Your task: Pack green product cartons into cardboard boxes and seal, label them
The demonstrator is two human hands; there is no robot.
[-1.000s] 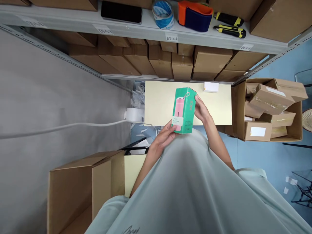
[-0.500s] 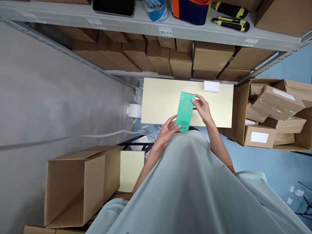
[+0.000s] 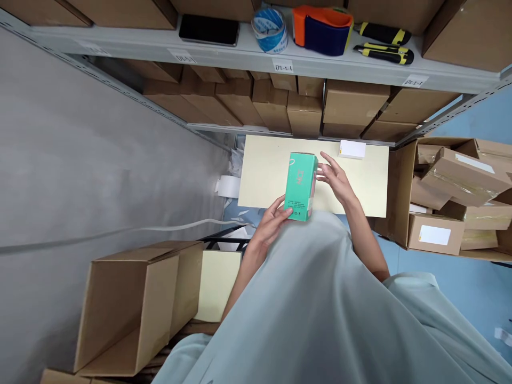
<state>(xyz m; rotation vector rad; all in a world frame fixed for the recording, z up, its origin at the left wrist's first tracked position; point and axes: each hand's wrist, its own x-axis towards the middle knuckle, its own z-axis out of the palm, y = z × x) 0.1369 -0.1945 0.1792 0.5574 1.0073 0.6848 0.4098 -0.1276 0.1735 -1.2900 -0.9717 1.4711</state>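
Observation:
A green printed box (image 3: 300, 186) is held up over the front part of the cream tabletop (image 3: 262, 176). My left hand (image 3: 274, 221) grips its lower left corner, thumb on the front face and fingers behind. My right hand (image 3: 336, 181) is at the box's right side with its fingers spread; the fingertips reach its edge, and whether they touch it I cannot tell. The right side panel of the box, with some pink on it, faces partly toward me. Near the table's back edge lies a small white box (image 3: 352, 149).
A shelf rack (image 3: 240, 56) above carries a phone (image 3: 208, 30), blue tape (image 3: 270, 31), an orange and navy item (image 3: 323, 29) and cutters (image 3: 384, 53). To the right, a carton (image 3: 394, 194) holds several brown boxes. An open carton (image 3: 160, 314) stands lower left; a white roll (image 3: 229, 186) is beside the table.
The green box has turned so its right side panel shows. My right hand has loosened from its upper right edge, fingers spreading. The whole view has shifted slightly.

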